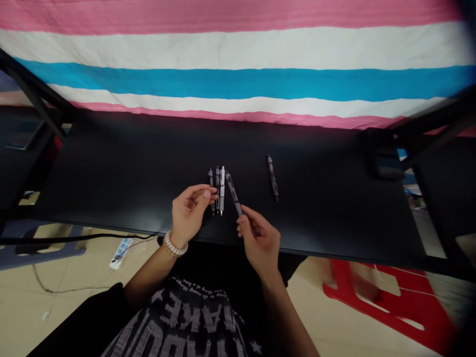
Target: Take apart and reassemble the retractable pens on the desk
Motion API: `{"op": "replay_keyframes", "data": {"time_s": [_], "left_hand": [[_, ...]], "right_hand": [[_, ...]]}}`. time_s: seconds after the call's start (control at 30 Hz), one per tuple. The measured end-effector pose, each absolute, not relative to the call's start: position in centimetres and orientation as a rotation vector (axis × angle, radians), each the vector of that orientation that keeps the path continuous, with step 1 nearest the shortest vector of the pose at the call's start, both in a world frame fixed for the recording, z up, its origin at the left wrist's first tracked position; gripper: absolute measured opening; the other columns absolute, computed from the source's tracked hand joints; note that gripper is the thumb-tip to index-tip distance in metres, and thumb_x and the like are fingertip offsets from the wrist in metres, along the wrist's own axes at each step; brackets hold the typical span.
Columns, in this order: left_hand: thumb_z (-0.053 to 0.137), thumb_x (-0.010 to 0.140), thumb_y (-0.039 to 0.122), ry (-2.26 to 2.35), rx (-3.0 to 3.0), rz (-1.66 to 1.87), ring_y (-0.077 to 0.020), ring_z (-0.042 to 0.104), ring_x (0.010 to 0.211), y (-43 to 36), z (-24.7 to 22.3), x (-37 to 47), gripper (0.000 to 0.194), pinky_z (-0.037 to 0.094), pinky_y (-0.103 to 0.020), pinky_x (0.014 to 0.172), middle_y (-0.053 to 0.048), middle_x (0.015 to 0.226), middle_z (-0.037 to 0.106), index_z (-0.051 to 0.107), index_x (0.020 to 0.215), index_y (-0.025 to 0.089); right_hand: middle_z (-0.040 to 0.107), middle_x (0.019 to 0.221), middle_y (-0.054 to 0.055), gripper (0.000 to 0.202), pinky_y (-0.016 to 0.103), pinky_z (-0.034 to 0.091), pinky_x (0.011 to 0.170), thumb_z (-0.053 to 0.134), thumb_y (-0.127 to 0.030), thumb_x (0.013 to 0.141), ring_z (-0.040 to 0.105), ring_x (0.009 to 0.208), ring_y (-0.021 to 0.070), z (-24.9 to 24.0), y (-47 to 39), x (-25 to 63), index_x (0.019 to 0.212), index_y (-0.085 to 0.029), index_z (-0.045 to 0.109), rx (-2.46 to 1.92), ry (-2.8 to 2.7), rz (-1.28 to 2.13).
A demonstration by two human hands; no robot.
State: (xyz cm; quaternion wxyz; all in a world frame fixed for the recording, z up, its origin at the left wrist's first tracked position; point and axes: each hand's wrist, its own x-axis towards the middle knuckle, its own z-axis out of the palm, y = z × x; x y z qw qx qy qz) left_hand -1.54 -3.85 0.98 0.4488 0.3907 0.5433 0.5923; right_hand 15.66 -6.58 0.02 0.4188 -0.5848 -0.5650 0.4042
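Between thumb and fingers, my right hand (259, 238) pinches the lower end of a dark patterned pen (233, 192), which slants up and to the left. Just left of it a white pen (222, 191) lies on the black table, side by side with two dark pens (217, 178), all pointing away from me. My left hand (192, 208) is at the left side of this row, fingers curled and somewhat apart, its fingertips over the dark pens and partly hiding them. Whether they touch the pens I cannot tell. Another dark pen (272, 177) lies alone farther right, slightly tilted.
The black table (334, 208) has a striped cloth (238, 82) hanging along its back edge. A dark box-like object (383, 153) is at the right end. Below stand a red stool (405, 307) and a power strip (121, 252) on the floor; a black cable (74, 239) runs at left.
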Motion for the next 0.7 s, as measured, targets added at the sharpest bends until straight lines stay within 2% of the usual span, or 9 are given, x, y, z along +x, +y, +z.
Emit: {"op": "replay_keyframes", "data": {"time_s": [0.1, 0.2, 0.33, 0.47, 0.6, 0.7], "left_hand": [[0.076, 0.085, 0.036, 1.252, 0.736, 1.442, -0.0183, 0.077, 0.083, -3.8, 2.3, -1.1, 0.034, 0.065, -0.029, 0.074, -0.01, 0.099, 0.079, 0.07, 0.112, 0.017], [0.078, 0.083, 0.035, 1.165, 0.638, 1.413, -0.0172, 0.077, 0.077, -3.7, 3.2, -1.1, 0.032, 0.065, -0.027, 0.069, -0.008, 0.089, 0.079, 0.073, 0.109, 0.016], [0.076, 0.086, 0.033, 1.061, 0.595, 1.421, -0.0181, 0.077, 0.082, -3.9, 3.9, -1.1, 0.029, 0.066, -0.029, 0.074, -0.007, 0.091, 0.078, 0.074, 0.11, 0.017], [0.076, 0.086, 0.033, 1.035, 0.574, 1.49, -0.0166, 0.077, 0.076, -4.1, 4.0, -1.0, 0.024, 0.066, -0.027, 0.07, -0.006, 0.086, 0.077, 0.075, 0.104, 0.017], [0.078, 0.084, 0.032, 1.014, 0.571, 1.548, -0.0166, 0.077, 0.077, -4.2, 3.8, -0.8, 0.024, 0.066, -0.027, 0.071, -0.005, 0.088, 0.078, 0.075, 0.102, 0.017], [0.079, 0.083, 0.033, 1.007, 0.556, 1.596, -0.0162, 0.077, 0.076, -4.1, 3.5, -0.5, 0.023, 0.066, -0.028, 0.073, -0.004, 0.086, 0.077, 0.075, 0.1, 0.017]], "right_hand": [[0.072, 0.087, 0.003, 0.025, 0.025, 0.058, 0.061, 0.061, -0.02, 0.094, 0.068, 0.068, 0.0126, 1.0, -8.3, 15.1, 0.117, -0.022, 0.073, -1.268, -1.527, 0.972], [0.072, 0.094, 0.004, 0.032, 0.027, 0.06, 0.069, 0.063, -0.01, 0.091, 0.07, 0.079, 0.0146, 1.4, -9.2, 14.5, 0.119, -0.023, 0.073, -1.126, -1.622, 0.838], [0.069, 0.089, 0.004, 0.035, 0.023, 0.057, 0.06, 0.065, -0.005, 0.088, 0.067, 0.072, 0.0125, 1.4, -9.3, 14.1, 0.115, -0.025, 0.074, -1.108, -1.604, 0.693], [0.069, 0.087, 0.002, 0.03, 0.023, 0.057, 0.055, 0.069, -0.011, 0.088, 0.065, 0.064, 0.0107, 1.1, -9.6, 14.0, 0.114, -0.025, 0.075, -1.155, -1.493, 0.852], [0.071, 0.07, -0.001, 0.024, 0.023, 0.058, 0.046, 0.059, -0.023, 0.098, 0.065, 0.051, 0.0107, 0.9, -10.2, 13.2, 0.117, -0.022, 0.073, -1.218, -1.212, 1.177], [0.073, 0.07, -0.001, 0.02, 0.025, 0.062, 0.049, 0.062, -0.021, 0.096, 0.067, 0.05, 0.0113, 0.7, -10.0, 12.6, 0.109, -0.024, 0.077, -1.271, -1.217, 0.994]]}}
